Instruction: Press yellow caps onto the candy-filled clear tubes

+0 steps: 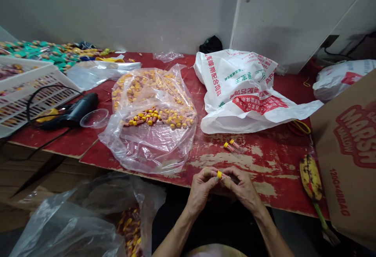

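both hands pinch one small yellow-capped tube [222, 176] between them, left hand [201, 188] at the cap end, right hand [243, 188] closed around the body. best to keep the fingertips tight and the tube level. two more tubes [232, 145] lie on the surface [264, 159] just beyond the right hand.

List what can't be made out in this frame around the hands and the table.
- Small yellow-capped tube, head view: mostly covered by the left hand and right hand; its contents and each grip are unclear.
- Two tubes on the red table: too small to read.
- Cardboard box: cut off by the right edge.
- White basket: cut off by the left edge.
- Clear bag: glare blurs the pieces inside.
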A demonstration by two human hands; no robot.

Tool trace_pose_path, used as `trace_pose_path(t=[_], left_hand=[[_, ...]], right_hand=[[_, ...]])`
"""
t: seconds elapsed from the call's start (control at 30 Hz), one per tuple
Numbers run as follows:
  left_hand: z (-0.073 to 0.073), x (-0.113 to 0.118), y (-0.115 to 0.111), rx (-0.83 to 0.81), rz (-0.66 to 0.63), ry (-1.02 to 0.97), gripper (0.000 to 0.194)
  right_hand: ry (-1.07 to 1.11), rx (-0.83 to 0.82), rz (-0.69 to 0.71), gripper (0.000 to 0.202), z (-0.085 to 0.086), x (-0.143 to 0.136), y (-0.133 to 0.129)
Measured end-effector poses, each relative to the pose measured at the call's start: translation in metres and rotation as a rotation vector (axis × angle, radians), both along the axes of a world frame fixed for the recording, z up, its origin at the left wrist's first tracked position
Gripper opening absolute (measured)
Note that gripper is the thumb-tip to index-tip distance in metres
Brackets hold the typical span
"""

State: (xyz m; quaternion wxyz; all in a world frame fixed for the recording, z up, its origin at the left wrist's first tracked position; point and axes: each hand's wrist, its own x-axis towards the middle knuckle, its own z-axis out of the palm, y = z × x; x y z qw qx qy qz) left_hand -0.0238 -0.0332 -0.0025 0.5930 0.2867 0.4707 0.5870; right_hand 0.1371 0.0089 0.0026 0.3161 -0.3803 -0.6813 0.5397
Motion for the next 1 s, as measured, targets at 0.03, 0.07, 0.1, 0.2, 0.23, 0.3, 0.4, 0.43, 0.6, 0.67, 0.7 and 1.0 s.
trace_pose_path(t=[0.03,0.07,0.1,0.2,0.23,0.3,0.4,0.43,0.6,0.67,0.7,1.0], left_hand=[[0.0,0.0,0.0,0.003,-0.001,0.004,0.017],[0.0,0.0,-0.001,0.009,0.001,0.006,0.018],[-0.001,0.001,-0.001,0.015,0.009,0.008,0.018],[-0.003,0.0,0.0,0.023,0.049,0.012,0.021],[-0.004,0.0,0.001,0.021,0.062,0.008,0.021],[-0.004,-0.001,0.002,0.017,0.081,-0.008,0.021],[-0.004,-0.003,0.003,0.032,0.092,-0.035,0.019],[-0.004,-0.003,0.004,0.039,0.092,-0.042,0.018],[-0.006,-0.004,0.003,0.041,0.104,-0.045,0.016],[-0.007,-0.004,0.002,0.031,0.126,-0.04,0.017],[-0.008,-0.004,0.002,0.027,0.134,-0.044,0.017],[-0.007,-0.002,0.005,0.029,0.154,-0.121,0.017]], right_hand=[[0.016,-0.037,0.008,0.024,-0.001,-0.001,0.0],[0.02,-0.054,0.012,0.024,-0.001,-0.002,-0.001],[0.012,-0.046,0.005,0.024,-0.002,-0.003,-0.001],[-0.043,0.057,-0.064,0.024,-0.001,-0.004,-0.002],[-0.054,0.093,-0.093,0.027,-0.001,-0.004,-0.003],[-0.071,0.137,-0.13,0.03,0.001,-0.002,-0.003],[-0.129,0.127,-0.132,0.021,0.0,0.001,-0.004],[-0.145,0.1,-0.135,0.02,-0.001,0.001,-0.004],[-0.146,0.015,-0.207,0.039,-0.008,0.001,-0.006],[-0.113,0.032,-0.165,0.047,-0.009,0.003,-0.007],[-0.095,0.032,-0.139,0.048,-0.01,0.003,-0.008],[-0.072,-0.031,-0.232,0.044,-0.016,0.002,-0.007]])
